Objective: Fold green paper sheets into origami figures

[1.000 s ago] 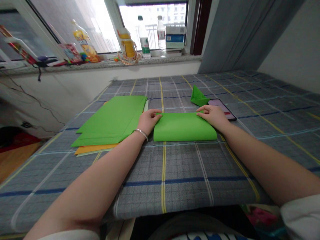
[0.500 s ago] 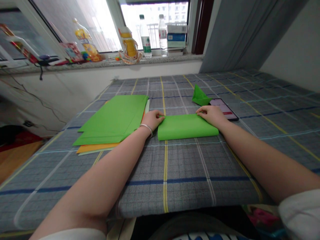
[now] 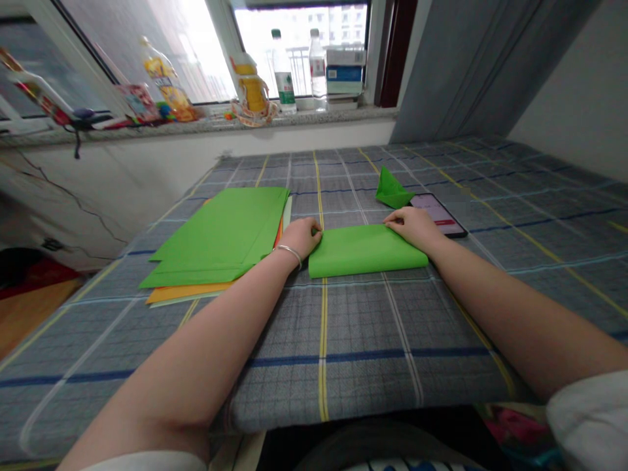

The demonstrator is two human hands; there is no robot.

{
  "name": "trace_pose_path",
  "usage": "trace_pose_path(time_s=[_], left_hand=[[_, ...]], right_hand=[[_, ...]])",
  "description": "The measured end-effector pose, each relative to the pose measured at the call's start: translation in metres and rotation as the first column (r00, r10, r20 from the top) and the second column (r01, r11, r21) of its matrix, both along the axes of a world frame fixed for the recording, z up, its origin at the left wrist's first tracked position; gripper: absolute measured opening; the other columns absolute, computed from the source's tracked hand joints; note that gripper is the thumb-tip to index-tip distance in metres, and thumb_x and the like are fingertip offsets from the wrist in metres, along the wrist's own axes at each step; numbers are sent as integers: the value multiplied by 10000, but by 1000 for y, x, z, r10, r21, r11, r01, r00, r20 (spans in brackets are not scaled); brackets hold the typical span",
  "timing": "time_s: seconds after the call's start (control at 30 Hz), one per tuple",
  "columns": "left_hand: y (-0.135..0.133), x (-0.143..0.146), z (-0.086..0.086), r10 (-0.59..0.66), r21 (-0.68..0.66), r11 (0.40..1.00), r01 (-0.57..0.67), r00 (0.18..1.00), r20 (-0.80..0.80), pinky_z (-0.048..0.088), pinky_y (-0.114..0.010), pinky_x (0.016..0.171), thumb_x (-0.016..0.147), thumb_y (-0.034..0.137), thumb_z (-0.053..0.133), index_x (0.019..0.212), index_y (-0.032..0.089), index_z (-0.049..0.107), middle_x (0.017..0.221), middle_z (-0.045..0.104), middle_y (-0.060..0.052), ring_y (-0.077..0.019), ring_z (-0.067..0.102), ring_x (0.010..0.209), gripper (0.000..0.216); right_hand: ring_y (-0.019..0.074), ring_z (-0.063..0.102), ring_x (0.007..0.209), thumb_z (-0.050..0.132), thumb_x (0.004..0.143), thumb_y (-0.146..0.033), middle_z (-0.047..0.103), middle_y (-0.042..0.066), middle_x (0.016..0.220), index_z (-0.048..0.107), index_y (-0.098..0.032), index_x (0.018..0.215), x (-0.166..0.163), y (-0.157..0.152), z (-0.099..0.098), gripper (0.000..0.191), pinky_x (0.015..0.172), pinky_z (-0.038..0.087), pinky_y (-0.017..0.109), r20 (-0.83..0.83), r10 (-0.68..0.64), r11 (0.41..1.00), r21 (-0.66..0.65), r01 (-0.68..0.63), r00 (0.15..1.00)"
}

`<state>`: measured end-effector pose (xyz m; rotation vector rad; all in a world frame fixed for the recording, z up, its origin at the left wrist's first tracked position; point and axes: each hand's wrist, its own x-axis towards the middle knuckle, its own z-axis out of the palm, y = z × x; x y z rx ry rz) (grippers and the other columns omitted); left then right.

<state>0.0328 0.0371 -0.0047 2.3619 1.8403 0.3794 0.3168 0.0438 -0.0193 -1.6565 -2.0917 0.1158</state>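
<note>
A green sheet of paper (image 3: 366,250), bent over on itself with a rounded front edge, lies before me on the plaid cloth. My left hand (image 3: 303,237) pinches its far left corner, a silver bangle on the wrist. At the far right corner, my right hand (image 3: 412,226) holds the paper between thumb and fingers. Just beyond the right hand stands a folded green paper boat (image 3: 391,190), beside a smartphone (image 3: 439,216) with its screen lit. Left of my left hand is a stack of green paper (image 3: 226,226), partly covered by my forearm.
Orange sheets (image 3: 191,292) stick out under the green stack. The plaid cloth (image 3: 358,379) covers the whole surface, its front edge near my body. Along the windowsill (image 3: 216,120) stand bottles, a yellow cup (image 3: 251,88) and boxes (image 3: 345,75).
Both hands keep their hold at the far corners of the bent sheet. The view has shifted very slightly; otherwise hardly anything differs.
</note>
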Motion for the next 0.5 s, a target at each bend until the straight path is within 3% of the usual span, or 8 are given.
trace_pose_path(time_s=[0.1,0.23,0.3,0.4,0.5], left_hand=[[-8,5,2,14,35,999,-11,995,-96,496,-341,840,885,239,534,1043,173,671,1049,682,-99,-232,638,953,218],[-18,9,-1,49,226,974,10,966,-254,500,-433,807,928,271,465,1055,170,667,1075,657,-141,-303,614,1005,259],[-17,9,-4,-64,287,946,152,953,-297,479,-456,894,944,210,426,1109,169,657,1186,633,-144,-300,573,1108,286],[-8,7,-8,-359,231,875,427,889,-284,411,-406,1058,945,108,388,1273,203,585,1429,511,-73,-234,480,1282,395],[3,4,-12,-492,111,846,522,843,-216,397,-335,1093,931,51,360,1326,250,555,1446,507,-3,-164,510,1275,483]], right_hand=[[221,676,822,619,820,-200,762,67,891,784,-180,895,-1,0,1,182,758,488,313,21,-8,1000,-1,8,1000],[218,675,828,608,819,-191,761,61,897,784,-189,888,-1,1,1,189,761,485,310,46,-1,1000,2,1,999],[223,674,839,605,818,-187,761,65,904,784,-184,892,-2,1,2,194,769,485,316,64,2,1000,4,-3,998],[227,675,844,601,820,-179,761,69,907,784,-176,895,-2,2,1,197,778,486,320,82,-1,1000,9,0,997],[230,675,855,604,817,-170,762,69,914,782,-171,890,-2,2,1,192,781,486,318,89,8,1000,9,-8,996]])
